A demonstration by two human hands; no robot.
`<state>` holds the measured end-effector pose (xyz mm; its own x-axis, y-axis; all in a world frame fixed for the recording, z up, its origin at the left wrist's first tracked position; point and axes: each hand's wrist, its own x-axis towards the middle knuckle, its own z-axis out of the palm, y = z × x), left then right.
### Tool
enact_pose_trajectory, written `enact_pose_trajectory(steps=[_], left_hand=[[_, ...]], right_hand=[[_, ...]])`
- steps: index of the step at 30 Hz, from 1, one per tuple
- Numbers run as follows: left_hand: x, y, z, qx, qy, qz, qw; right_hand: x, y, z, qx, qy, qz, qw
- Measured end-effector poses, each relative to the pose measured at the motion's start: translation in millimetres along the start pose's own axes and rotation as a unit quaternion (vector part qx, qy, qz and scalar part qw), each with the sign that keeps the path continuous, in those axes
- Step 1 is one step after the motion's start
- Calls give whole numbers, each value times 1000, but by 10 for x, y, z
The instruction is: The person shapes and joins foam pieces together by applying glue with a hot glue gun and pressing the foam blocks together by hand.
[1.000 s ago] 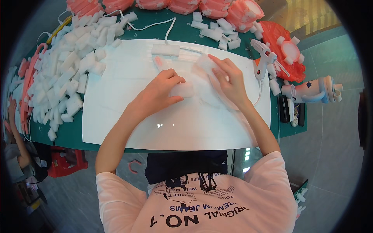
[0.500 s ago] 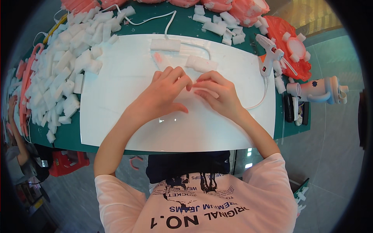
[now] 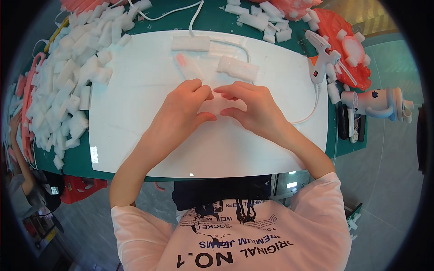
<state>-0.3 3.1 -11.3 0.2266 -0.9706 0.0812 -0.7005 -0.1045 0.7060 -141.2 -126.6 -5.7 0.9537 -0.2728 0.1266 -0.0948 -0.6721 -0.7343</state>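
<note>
In the head view, the left hand and right hand curl face to face, thumbs parted from fingers; whether they pinch anything, I can't tell. Three foam pieces lie beyond, toward the worktop's far edge.

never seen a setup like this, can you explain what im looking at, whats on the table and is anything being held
There is no machine here, just a person's bare left hand and right hand. A wide fisheye camera on their head looks down, so straight edges bend. On the green tabletop lies a white board with three loose foam blocks on it. A heap of similar foam pieces sits at left; a glue gun lies at the right. Both hands curl above the board, thumbs apart from fingers; I see nothing held.
</note>
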Motion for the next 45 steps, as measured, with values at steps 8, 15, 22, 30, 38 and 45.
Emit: enact_pose_trajectory(steps=[8,15,22,30,38,45], left_hand=[[25,-17,43,37,7,19,999],[33,-23,71,56,16,21,998],[25,-36,-39,-25,10,6,1000],[-9,-31,-7,22,20,38,999],[43,-14,3,-5,8,12,1000],[4,-70,-1,-8,17,22,1000]], right_hand=[[75,-54,90,-143,-64,-28,987],[84,-64,124,-202,-69,-74,974],[17,-75,120,-218,-43,-89,971],[49,-39,54,-112,-31,-40,992],[130,-126,131,-159,-60,-58,984],[17,125,39,-158,-21,-104,982]])
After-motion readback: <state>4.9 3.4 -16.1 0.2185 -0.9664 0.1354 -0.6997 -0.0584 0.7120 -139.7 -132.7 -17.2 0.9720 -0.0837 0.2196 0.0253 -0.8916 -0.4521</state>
